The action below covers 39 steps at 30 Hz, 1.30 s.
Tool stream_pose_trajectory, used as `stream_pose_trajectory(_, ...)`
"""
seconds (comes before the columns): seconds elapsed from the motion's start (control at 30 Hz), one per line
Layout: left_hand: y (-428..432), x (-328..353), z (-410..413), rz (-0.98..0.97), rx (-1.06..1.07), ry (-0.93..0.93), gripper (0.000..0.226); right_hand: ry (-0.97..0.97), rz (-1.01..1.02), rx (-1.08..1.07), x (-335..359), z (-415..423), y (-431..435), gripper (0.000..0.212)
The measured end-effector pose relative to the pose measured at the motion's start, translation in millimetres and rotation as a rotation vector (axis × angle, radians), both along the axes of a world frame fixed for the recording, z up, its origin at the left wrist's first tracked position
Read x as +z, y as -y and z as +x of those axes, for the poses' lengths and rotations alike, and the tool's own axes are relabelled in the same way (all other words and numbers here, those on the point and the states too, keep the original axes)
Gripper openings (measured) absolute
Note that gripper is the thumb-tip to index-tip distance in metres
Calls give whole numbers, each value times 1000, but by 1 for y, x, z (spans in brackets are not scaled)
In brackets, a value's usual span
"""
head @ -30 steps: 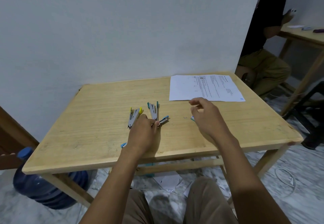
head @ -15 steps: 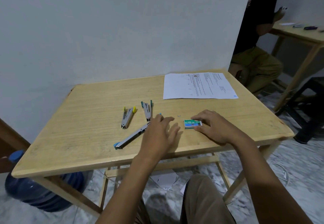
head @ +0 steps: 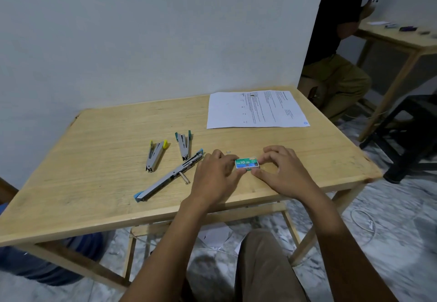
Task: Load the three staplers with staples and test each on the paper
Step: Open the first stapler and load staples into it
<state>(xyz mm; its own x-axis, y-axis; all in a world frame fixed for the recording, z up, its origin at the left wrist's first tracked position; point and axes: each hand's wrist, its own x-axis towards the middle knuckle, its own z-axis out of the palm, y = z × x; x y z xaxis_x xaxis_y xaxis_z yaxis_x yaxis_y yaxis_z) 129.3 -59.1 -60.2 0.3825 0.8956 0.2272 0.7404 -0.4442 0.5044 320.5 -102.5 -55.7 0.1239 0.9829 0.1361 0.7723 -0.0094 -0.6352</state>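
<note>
Three small metal staplers lie on the wooden table [head: 94, 159]. The yellow-tipped stapler [head: 155, 155] is at the left, the green-tipped stapler [head: 183, 144] beside it. The blue-tipped stapler [head: 169, 177] lies swung fully open in a long line. A small green staple box [head: 247, 163] rests near the front edge. My left hand [head: 216, 174] pinches its left end and my right hand [head: 282, 170] holds its right end. A printed paper sheet [head: 256, 110] lies at the far right of the table.
A white wall stands right behind the table. A blue water jug [head: 47, 266] sits on the floor under the left side. A seated person [head: 335, 48] and a second wooden table [head: 399, 41] are at the right, with a dark stool [head: 411, 136] nearby.
My left hand let go of the blue-tipped stapler, which now lies fully open, and moved right to the staple box. My right hand closed onto the box's other end.
</note>
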Motion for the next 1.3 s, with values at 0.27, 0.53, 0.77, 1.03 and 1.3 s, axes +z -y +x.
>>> stream_pose_trajectory(0.27, -1, 0, -1, -8, -13, 64, 44, -62, -117, 45, 5, 7, -4, 19)
stream_pose_trajectory(0.53, -5, 1, -5, -65, -49, 125, 44, 127, -137, 131, 14, 1, -11, 45)
stream_pose_trajectory(0.77, -8, 0, -10, -101, -93, 152, 34, 161, -204, 149, 24, 14, -12, 45)
stream_pose_trajectory(1.03, -7, 2, -11, -89, -93, 167, 36, 109, -141, 95, 31, 19, -12, 38)
stream_pose_trajectory(1.3, -4, 2, -13, -88, -105, 194, 37, 274, -67, 190, 30, -21, -24, 16)
